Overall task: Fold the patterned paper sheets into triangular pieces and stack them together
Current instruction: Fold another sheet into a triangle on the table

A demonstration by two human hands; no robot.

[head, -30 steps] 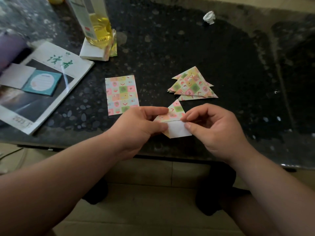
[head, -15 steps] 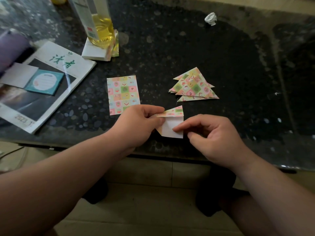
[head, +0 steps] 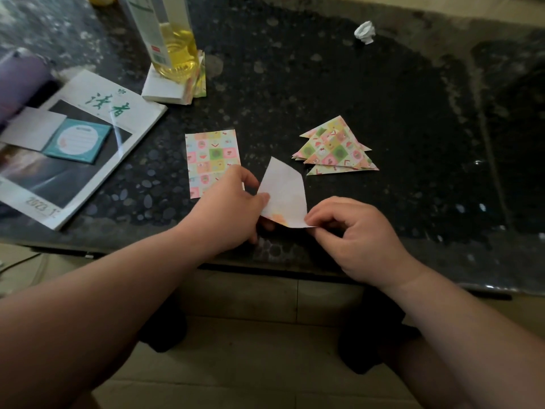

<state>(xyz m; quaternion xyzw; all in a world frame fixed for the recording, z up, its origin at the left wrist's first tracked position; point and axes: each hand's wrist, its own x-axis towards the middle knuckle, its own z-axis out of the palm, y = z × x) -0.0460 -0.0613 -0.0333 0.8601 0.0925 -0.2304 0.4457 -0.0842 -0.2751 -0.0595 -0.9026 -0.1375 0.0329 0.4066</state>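
Paper piece (head: 283,196), white side up, pinched between left hand (head: 233,208) and right hand (head: 356,231).

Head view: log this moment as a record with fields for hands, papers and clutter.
left hand: pinches the left edge of the half-folded paper
right hand: pinches its lower right corner
half-folded paper: held up between both hands, white side toward the camera
flat sheet: pattern up on the table, near corner hidden by the left hand
triangle pile: folded patterned triangles overlapping, right of the flat sheet
clutter: magazine at left, bottle of yellow liquid behind, crumpled paper ball far back
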